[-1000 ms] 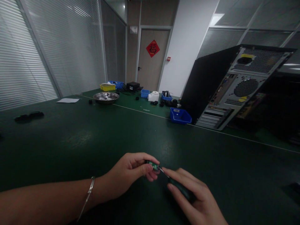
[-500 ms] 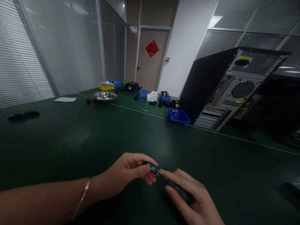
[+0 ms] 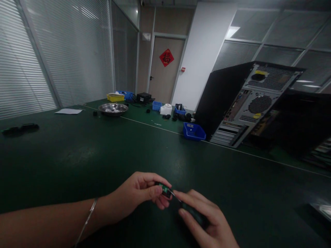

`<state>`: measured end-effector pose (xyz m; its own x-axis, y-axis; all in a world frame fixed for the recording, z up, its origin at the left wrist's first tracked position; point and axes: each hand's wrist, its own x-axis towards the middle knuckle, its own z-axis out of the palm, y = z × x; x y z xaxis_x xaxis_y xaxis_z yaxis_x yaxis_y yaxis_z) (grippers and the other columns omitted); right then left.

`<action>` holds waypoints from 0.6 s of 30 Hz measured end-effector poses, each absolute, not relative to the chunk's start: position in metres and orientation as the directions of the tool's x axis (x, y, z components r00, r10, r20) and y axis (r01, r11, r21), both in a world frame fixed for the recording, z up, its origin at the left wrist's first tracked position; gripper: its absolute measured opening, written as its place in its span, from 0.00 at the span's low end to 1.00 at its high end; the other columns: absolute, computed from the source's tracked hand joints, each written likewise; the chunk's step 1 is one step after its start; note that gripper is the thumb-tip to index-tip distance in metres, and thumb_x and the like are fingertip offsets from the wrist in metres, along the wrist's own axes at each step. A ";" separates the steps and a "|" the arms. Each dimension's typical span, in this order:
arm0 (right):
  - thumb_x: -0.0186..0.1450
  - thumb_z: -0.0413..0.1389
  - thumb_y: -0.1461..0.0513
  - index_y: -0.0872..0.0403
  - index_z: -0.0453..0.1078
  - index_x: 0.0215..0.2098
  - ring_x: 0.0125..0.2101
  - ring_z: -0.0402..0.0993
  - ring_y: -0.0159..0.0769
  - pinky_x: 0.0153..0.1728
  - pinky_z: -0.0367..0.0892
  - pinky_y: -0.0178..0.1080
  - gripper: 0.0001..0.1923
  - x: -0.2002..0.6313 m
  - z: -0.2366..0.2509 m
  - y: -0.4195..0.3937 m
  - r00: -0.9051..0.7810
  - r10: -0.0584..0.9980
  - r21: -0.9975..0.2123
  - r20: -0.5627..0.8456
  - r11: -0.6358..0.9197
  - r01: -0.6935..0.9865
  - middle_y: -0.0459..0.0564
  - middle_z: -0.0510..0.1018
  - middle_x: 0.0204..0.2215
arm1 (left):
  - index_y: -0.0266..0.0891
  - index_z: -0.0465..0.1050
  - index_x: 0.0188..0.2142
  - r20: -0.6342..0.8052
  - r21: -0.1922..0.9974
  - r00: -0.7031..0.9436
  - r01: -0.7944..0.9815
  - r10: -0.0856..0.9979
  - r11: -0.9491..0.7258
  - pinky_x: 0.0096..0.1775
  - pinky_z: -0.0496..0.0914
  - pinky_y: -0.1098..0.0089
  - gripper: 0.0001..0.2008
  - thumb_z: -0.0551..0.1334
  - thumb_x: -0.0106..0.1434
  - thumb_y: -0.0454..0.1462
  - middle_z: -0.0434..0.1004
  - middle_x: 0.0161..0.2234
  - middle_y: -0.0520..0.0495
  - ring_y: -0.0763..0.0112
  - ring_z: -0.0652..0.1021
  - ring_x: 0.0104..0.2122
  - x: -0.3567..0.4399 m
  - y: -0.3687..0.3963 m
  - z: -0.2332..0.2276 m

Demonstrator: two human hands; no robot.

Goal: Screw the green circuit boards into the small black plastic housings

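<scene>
Between the thumb and fingers of my left hand (image 3: 146,191) is a small black part with a green circuit board (image 3: 164,188) facing up. My right hand (image 3: 207,215) is closed around the dark handle of a screwdriver (image 3: 192,212). Its thin metal shaft points left, and the tip meets the right end of the circuit board part. Whether the tip sits in a screw or a gap is too small to tell. Both hands are just above the green table, and my left fingers cover part of the board.
A computer tower (image 3: 232,103) stands tilted in view at the right, beside a blue bin (image 3: 193,131). Farther back are a steel bowl (image 3: 113,113), a yellow tray (image 3: 115,98) and a white housing (image 3: 166,109). Dark parts (image 3: 20,128) lie at the left.
The camera view has shifted slightly, so the background sits a little lower and more to the left. Both hands keep the same grip, with the screwdriver tip still at the board's end.
</scene>
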<state>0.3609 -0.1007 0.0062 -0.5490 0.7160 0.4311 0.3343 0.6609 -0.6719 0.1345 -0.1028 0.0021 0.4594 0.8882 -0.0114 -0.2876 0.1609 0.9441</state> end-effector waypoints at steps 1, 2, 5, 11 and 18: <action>0.63 0.57 0.67 0.47 0.74 0.52 0.30 0.79 0.36 0.30 0.73 0.31 0.20 0.360 0.006 -0.100 -0.550 0.704 -0.666 0.450 0.675 0.319 0.48 0.81 0.29 | 0.35 0.77 0.42 -0.016 0.941 0.463 -0.291 0.886 0.170 0.38 0.72 0.67 0.11 0.65 0.62 0.38 0.81 0.34 0.44 0.69 0.80 0.32 0.135 -0.103 0.002; 0.63 0.57 0.67 0.47 0.74 0.52 0.29 0.79 0.36 0.29 0.73 0.31 0.20 0.359 0.006 -0.099 -0.550 0.693 -0.661 0.465 0.686 0.305 0.47 0.81 0.29 | 0.35 0.77 0.42 -0.019 0.940 0.467 -0.293 0.884 0.175 0.38 0.72 0.67 0.11 0.65 0.61 0.38 0.81 0.33 0.44 0.69 0.80 0.32 0.135 -0.103 0.002; 0.62 0.58 0.68 0.46 0.74 0.52 0.28 0.79 0.35 0.28 0.73 0.30 0.21 0.358 0.007 -0.098 -0.547 0.683 -0.654 0.485 0.698 0.292 0.47 0.82 0.29 | 0.35 0.77 0.42 -0.021 0.943 0.468 -0.283 0.884 0.172 0.39 0.72 0.66 0.12 0.65 0.61 0.38 0.81 0.34 0.44 0.68 0.80 0.32 0.135 -0.103 0.003; 0.63 0.58 0.66 0.47 0.73 0.52 0.34 0.80 0.37 0.30 0.74 0.30 0.20 0.361 0.007 -0.100 -0.555 0.694 -0.635 0.458 0.692 0.342 0.48 0.83 0.33 | 0.34 0.74 0.44 0.003 0.944 0.413 -0.301 0.911 0.134 0.43 0.71 0.65 0.12 0.64 0.62 0.35 0.81 0.37 0.43 0.67 0.79 0.37 0.134 -0.103 0.000; 0.66 0.57 0.62 0.46 0.72 0.53 0.34 0.79 0.37 0.30 0.74 0.31 0.17 0.362 0.003 -0.102 -0.534 0.735 -0.649 0.418 0.653 0.390 0.48 0.82 0.34 | 0.37 0.66 0.40 0.023 0.935 0.321 -0.343 0.947 0.094 0.54 0.65 0.53 0.12 0.66 0.59 0.33 0.78 0.47 0.38 0.60 0.77 0.48 0.133 -0.101 -0.002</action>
